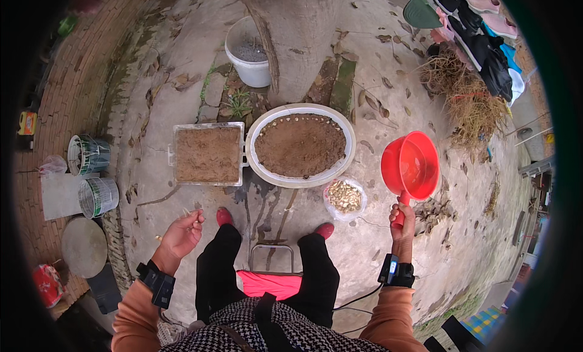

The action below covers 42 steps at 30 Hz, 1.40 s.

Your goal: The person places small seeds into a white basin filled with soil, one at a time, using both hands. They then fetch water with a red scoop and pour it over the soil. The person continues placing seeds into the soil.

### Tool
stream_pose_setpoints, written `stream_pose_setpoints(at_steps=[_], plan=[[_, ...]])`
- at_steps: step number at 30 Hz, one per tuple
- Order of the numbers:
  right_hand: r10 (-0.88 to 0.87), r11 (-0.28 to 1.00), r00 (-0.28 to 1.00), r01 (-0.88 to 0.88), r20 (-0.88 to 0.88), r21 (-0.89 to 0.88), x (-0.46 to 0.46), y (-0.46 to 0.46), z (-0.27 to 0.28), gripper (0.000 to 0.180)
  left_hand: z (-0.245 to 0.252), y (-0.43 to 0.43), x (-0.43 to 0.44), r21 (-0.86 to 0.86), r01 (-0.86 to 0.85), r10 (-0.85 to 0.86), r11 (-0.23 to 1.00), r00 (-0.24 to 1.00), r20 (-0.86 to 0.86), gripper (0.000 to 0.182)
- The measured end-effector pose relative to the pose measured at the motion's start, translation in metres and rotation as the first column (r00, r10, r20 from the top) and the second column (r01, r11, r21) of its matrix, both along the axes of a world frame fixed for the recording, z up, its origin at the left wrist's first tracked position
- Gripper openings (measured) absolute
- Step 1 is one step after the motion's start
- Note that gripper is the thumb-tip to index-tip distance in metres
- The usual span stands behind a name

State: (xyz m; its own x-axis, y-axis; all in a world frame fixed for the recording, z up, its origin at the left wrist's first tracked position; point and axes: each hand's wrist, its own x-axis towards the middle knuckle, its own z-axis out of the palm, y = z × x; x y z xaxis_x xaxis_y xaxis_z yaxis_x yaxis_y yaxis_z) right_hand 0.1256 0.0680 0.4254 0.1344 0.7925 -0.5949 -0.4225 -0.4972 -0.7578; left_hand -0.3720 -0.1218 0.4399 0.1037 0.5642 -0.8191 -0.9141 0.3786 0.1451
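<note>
My right hand [403,221] is closed round the handle of a red plastic dipper [413,165], held out to the right. At the left, my left hand [183,233] is raised with its fingertips together on a small pale thing, too small to name. Beyond my feet stands an oval white basin [300,146] of brown soil, with small pale pieces along the soil's far edge. Beside it on the left is a rectangular white tray [208,154] of soil. A plastic bag of pale cloves, seemingly garlic [345,197], sits on the ground below the basin's right side.
A tree trunk [298,38] rises behind the basin, with a white bucket [253,67] beside it. Two clear buckets [99,198] stand at the left. Dry plant stalks [471,101] and shoes [494,65] lie upper right. A metal-framed stool [272,247] is between my legs.
</note>
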Motion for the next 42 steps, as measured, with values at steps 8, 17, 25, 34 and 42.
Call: stream_pose_setpoints(at_steps=[8, 17, 25, 34, 42], plan=[[-0.053, 0.997, 0.998, 0.055, -0.028, 0.047, 0.006, 0.052, -0.115, 0.022, -0.125, 0.048, 0.051, -0.03, 0.139, -0.136, 0.99, 0.986, 0.102, 0.015], [-0.07, 0.991, 0.997, 0.066, 0.04, 0.114, 0.027, 0.096, -0.257, 0.016, -0.241, 0.102, 0.087, -0.045, 0.313, -0.307, 0.949, 0.946, 0.104, 0.015], [-0.098, 0.994, 0.994, 0.095, 0.055, 0.052, 0.048, 0.094, -0.365, 0.013, -0.31, 0.116, 0.117, 0.014, 0.359, -0.359, 0.933, 0.932, 0.044, 0.015], [-0.14, 0.988, 0.99, 0.141, -0.017, 0.06, 0.051, 0.078, -0.435, 0.011, -0.348, 0.113, 0.125, -0.018, 0.381, -0.382, 0.924, 0.923, -0.038, 0.011], [-0.103, 0.989, 0.995, 0.101, 0.01, 0.106, 0.05, 0.068, -0.427, 0.012, -0.349, 0.093, 0.115, 0.01, 0.321, -0.321, 0.947, 0.946, -0.041, 0.009]])
